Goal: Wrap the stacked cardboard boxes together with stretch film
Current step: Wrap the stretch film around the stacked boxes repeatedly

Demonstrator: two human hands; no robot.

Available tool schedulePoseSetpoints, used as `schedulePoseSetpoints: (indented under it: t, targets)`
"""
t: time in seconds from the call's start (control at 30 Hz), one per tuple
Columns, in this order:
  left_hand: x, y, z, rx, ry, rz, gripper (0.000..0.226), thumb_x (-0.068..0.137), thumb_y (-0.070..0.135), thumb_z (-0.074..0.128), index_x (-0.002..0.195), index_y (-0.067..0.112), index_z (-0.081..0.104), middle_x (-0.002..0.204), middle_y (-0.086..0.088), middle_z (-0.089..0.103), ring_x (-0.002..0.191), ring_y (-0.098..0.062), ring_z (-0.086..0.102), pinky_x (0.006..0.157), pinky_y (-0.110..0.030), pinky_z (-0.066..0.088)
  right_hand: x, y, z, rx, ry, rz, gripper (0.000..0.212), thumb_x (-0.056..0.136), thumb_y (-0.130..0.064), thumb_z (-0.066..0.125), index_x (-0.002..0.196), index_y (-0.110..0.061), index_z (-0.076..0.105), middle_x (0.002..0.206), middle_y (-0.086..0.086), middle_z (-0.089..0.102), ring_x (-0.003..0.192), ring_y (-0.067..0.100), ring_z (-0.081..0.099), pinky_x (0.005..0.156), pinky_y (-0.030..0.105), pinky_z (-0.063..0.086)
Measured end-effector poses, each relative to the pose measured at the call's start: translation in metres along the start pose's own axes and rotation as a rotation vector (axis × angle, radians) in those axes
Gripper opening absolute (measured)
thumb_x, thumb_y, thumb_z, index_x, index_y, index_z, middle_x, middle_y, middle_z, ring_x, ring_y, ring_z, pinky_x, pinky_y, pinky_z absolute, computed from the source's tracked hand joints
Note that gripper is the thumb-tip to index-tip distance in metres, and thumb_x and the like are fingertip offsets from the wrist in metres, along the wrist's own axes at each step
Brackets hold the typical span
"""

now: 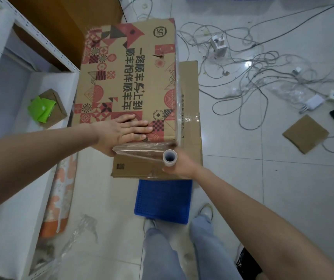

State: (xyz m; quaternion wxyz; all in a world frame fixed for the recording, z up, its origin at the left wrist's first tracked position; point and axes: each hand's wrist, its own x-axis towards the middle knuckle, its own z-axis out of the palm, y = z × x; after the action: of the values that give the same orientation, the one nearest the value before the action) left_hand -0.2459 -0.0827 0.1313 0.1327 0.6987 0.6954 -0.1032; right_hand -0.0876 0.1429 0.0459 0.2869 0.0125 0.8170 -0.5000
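White shelving [47, 47] crowds the stacked boxes' [125, 77] left; tangled cables [242, 63] litter open floor right.

Glossy white tiled floor [242, 188] carrying a blue plastic crate [163, 201], tangled grey cables [242, 77], and a flat brown cardboard square [305, 134].

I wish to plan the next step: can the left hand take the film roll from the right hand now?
Probably yes. The left hand lies flat on the printed box, holding nothing, and the film roll in the right hand stands just past the near corner, nothing between.
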Motion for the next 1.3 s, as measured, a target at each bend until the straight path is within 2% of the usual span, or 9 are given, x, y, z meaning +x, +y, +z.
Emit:
schedulePoseSetpoints:
  t: [0.2,0.33,0.57,0.77,0.87,0.93,1.0,1.13,1.3]
  targets:
    - [0.0,0.003,-0.005,-0.006,-0.015,-0.017,0.106,0.063,0.05,0.041,0.147,0.03,-0.019,0.157,0.008,-0.024,0.146,-0.015,-0.014,0.117,-0.036,-0.009,-0.009,0.006,0.0,0.132,0.064,0.02,0.036,0.067,-0.033,0.079,0.089,-0.03,0.051,0.083,-0.016,0.057,0.082,0.012,0.059,0.08,0.035,0.051]
    - [0.001,0.004,-0.009,0.028,-0.064,-0.019,0.131,0.055,0.044,0.071,0.147,0.028,-0.022,0.156,0.007,-0.027,0.146,-0.015,-0.017,0.116,-0.034,-0.014,-0.011,0.011,0.0,0.183,0.06,0.054,0.032,0.073,-0.016,0.079,0.08,-0.034,0.053,0.08,-0.015,0.059,0.08,0.008,0.059,0.08,0.034,0.052]
    - [-0.001,0.004,-0.015,0.034,-0.113,-0.068,0.129,0.057,0.053,0.065,0.146,0.028,-0.025,0.155,0.006,-0.03,0.145,-0.015,-0.02,0.115,-0.035,-0.015,-0.023,0.004,-0.015,0.245,0.058,0.049,0.032,0.079,-0.004,0.074,0.079,-0.026,0.049,0.076,-0.012,0.053,0.069,-0.001,0.051,0.06,0.001,0.04]
    - [0.002,0.015,-0.024,-0.005,-0.236,-0.152,0.101,0.073,0.059,0.059,0.152,0.019,0.009,0.154,0.006,-0.022,0.139,-0.01,-0.032,0.117,-0.039,-0.013,-0.025,0.0,-0.025,0.313,0.1,0.057,0.038,0.075,0.003,0.072,0.11,0.0,0.057,0.098,0.003,0.061,0.086,0.01,0.058,0.072,0.009,0.046]
    - [0.005,0.026,-0.043,-0.052,-0.164,-0.188,0.084,0.08,0.059,0.055,0.148,0.017,0.029,0.16,0.002,0.008,0.147,-0.015,-0.004,0.118,-0.039,0.018,-0.026,-0.004,-0.027,0.315,0.102,0.079,0.046,0.07,-0.016,0.076,0.113,-0.014,0.061,0.107,0.0,0.067,0.101,0.015,0.063,0.089,0.029,0.051]
    - [0.009,0.034,-0.061,-0.054,-0.189,-0.248,0.082,0.082,0.064,0.051,0.148,0.024,0.025,0.159,0.002,0.014,0.144,-0.017,0.022,0.089,-0.026,0.046,-0.027,-0.006,-0.03,0.291,0.074,0.08,0.047,0.067,-0.023,0.077,0.112,-0.019,0.063,0.107,-0.002,0.069,0.103,0.015,0.064,0.091,0.037,0.052]
    - [0.017,0.044,-0.073,-0.069,-0.246,-0.35,0.087,0.082,0.067,0.05,0.151,0.03,0.012,0.159,0.001,0.014,0.136,-0.019,0.036,0.076,-0.023,0.044,-0.027,-0.007,-0.033,0.266,0.055,0.082,0.044,0.068,-0.017,0.077,0.11,-0.016,0.064,0.106,0.002,0.069,0.101,0.019,0.065,0.091,0.041,0.053]
    - [0.032,0.06,-0.078,-0.115,-0.243,-0.464,0.099,0.078,0.066,0.057,0.152,0.025,0.007,0.157,-0.003,0.016,0.132,-0.022,0.041,0.089,-0.036,0.05,-0.029,-0.009,-0.044,0.173,-0.006,0.099,0.039,0.068,-0.005,0.067,0.106,0.001,0.058,0.103,0.021,0.062,0.094,0.033,0.061,0.087,0.047,0.051]
    - [0.038,0.075,-0.073,-0.193,-0.285,-0.577,0.099,0.078,0.054,0.065,0.152,0.02,0.009,0.154,-0.006,0.012,0.131,-0.028,0.041,0.095,-0.043,0.049,-0.026,-0.012,-0.06,-0.004,-0.136,0.047,0.026,0.077,0.006,0.061,0.102,0.009,0.056,0.092,0.012,0.057,0.084,0.02,0.052,0.077,0.031,0.044]
